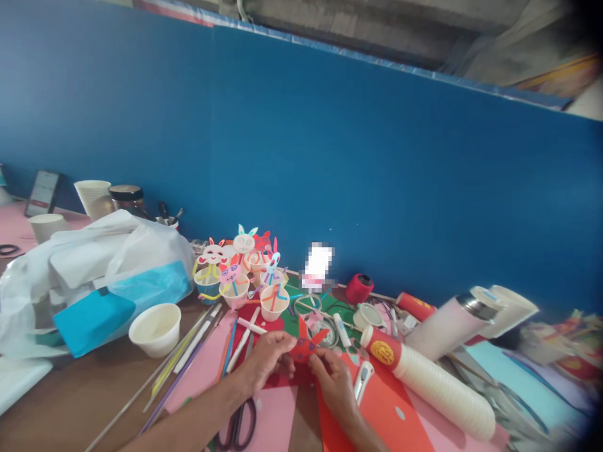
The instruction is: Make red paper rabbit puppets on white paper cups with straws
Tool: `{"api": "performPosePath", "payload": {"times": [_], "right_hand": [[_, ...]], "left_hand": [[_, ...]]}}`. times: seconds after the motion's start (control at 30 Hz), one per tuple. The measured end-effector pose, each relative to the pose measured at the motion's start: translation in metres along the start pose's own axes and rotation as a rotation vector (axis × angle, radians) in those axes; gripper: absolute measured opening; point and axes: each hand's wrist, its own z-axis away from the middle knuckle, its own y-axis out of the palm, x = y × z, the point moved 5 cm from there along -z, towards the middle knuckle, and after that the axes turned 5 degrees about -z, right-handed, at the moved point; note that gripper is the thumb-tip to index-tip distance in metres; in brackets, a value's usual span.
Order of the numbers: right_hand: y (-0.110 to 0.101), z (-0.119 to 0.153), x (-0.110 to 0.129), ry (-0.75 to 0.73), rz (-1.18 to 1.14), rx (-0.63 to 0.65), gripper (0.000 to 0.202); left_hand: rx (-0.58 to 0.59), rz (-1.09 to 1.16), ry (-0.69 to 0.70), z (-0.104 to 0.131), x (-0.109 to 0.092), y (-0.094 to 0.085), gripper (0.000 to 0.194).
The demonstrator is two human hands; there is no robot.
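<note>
Between my two hands is a small red paper rabbit face (304, 350) with upright ears and drawn features. My left hand (271, 361) pinches its left edge. The fingers of my right hand (332, 375) grip its lower right side. Under the hands lie red, pink and orange paper sheets (391, 408). Just beyond stand several white paper cups (274, 303) with paper animal faces and coloured pipe-cleaner limbs. A white utility knife (363, 381) lies beside my right hand, and dark-handled scissors (244, 427) lie below my left forearm.
A white plastic bag (108, 251) and a paper bowl (155, 329) stand at left, with pipe cleaners and pens nearby. On the right lie a long stack of paper cups (443, 392) and a thermos (452, 323). A blue partition (377, 157) closes off the back.
</note>
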Motion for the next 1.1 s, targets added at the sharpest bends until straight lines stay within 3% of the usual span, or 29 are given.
{"api": "performPosePath", "payload": {"times": [0.23,0.4,0.5,0.57,0.63,0.87,1.1], "right_hand": [[0.000,-0.001,-0.001,0.008,-0.035,-0.001,0.024],[-0.003,0.000,0.002,0.015,-0.078,-0.032,0.024],[-0.004,0.000,0.004,0.017,-0.092,-0.049,0.023],[-0.004,0.000,0.004,0.014,-0.088,-0.053,0.023],[-0.003,0.000,0.004,0.006,-0.075,-0.046,0.023],[-0.002,0.002,0.004,0.001,-0.037,-0.027,0.024],[-0.002,0.001,0.002,-0.022,-0.048,-0.046,0.023]], "left_hand": [[-0.028,-0.077,-0.013,0.003,-0.009,0.000,0.026],[-0.076,-0.218,0.075,0.010,-0.046,-0.005,0.026],[-0.122,-0.314,0.251,0.017,-0.081,-0.014,0.025],[-0.233,-0.300,0.424,0.023,-0.104,-0.025,0.024],[-0.339,-0.256,0.501,0.026,-0.116,-0.037,0.023],[-0.438,-0.475,0.481,0.012,-0.115,-0.050,0.033],[-0.397,-0.609,0.604,0.000,-0.114,-0.045,0.032]]}}
